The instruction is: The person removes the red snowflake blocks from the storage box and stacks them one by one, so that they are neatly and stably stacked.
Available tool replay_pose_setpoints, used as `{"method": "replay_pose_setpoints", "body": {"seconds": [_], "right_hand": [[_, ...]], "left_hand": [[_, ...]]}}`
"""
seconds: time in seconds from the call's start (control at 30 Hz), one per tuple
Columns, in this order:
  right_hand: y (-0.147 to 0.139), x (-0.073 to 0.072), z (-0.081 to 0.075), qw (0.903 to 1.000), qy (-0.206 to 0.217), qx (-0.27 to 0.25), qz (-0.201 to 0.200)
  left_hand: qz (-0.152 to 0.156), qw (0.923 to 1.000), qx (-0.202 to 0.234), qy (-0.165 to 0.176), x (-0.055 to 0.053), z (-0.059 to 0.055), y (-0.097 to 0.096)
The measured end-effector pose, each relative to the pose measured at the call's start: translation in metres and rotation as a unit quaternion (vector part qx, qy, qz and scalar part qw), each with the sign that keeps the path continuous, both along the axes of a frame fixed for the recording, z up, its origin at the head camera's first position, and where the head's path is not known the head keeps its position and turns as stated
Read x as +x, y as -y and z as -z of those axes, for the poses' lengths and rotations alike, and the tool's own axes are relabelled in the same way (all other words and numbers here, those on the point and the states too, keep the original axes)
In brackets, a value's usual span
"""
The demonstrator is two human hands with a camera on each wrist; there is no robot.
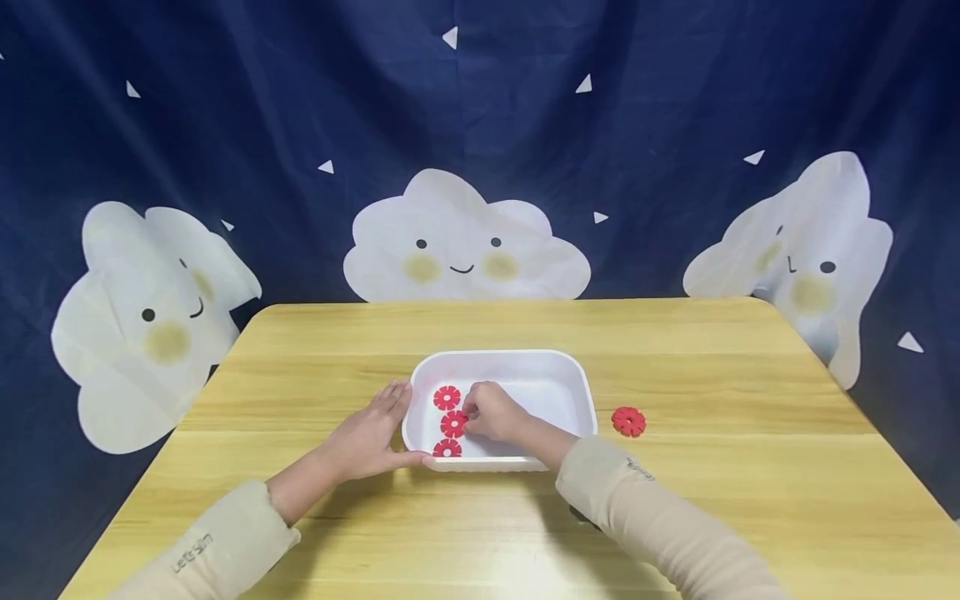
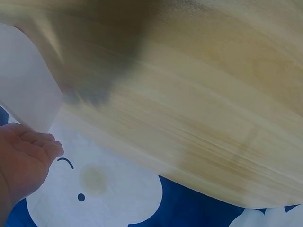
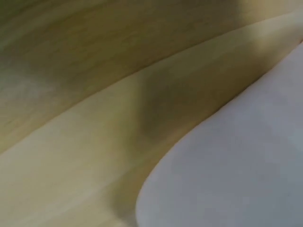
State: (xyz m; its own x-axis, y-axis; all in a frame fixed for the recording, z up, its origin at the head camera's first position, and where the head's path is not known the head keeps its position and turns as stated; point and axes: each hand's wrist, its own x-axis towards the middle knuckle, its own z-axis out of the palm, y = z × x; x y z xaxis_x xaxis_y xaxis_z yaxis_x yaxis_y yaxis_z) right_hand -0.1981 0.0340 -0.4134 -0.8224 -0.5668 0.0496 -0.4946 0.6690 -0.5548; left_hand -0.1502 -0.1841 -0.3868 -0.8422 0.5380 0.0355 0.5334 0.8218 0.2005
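A white rectangular tray (image 1: 517, 465) stands on the wooden table. Along its left side lie three red notched snowflake discs in a column: a far disc (image 1: 447, 397), a middle disc (image 1: 453, 424) and a near disc (image 1: 447, 448). My right hand (image 1: 495, 412) reaches over the tray's front rim and pinches the right edge of the middle disc. Against the left rim rests my left hand (image 1: 367, 435), fingers extended along the side and thumb at the near corner. In the left wrist view, the left hand (image 2: 27, 156) is beside the tray's wall (image 2: 28, 80); the right wrist view shows no hand.
Another red snowflake disc (image 1: 628, 422) lies on the table (image 1: 720, 483), right of the tray. Something dark (image 1: 582, 517) is partly hidden under the right sleeve. Behind the table hangs a dark blue curtain (image 1: 480, 100) printed with clouds.
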Motion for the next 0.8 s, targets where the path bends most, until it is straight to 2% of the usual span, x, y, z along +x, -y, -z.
{"method": "replay_pose_setpoints", "body": {"seconds": [0.17, 0.4, 0.8], "right_hand": [[-0.01, 0.0, -0.002, 0.9999, 0.002, 0.009, -0.007], [-0.028, 0.0, -0.009, 0.9997, 0.01, -0.015, -0.017], [-0.074, -0.001, -0.025, 0.9995, -0.012, -0.006, -0.027]], "left_hand": [[0.0, 0.9999, -0.004, -0.011, -0.001, 0.001, 0.001], [-0.007, 1.0, -0.001, -0.001, 0.003, 0.0, 0.004], [-0.008, 0.9999, 0.0, 0.005, 0.001, 0.0, 0.0]]}}
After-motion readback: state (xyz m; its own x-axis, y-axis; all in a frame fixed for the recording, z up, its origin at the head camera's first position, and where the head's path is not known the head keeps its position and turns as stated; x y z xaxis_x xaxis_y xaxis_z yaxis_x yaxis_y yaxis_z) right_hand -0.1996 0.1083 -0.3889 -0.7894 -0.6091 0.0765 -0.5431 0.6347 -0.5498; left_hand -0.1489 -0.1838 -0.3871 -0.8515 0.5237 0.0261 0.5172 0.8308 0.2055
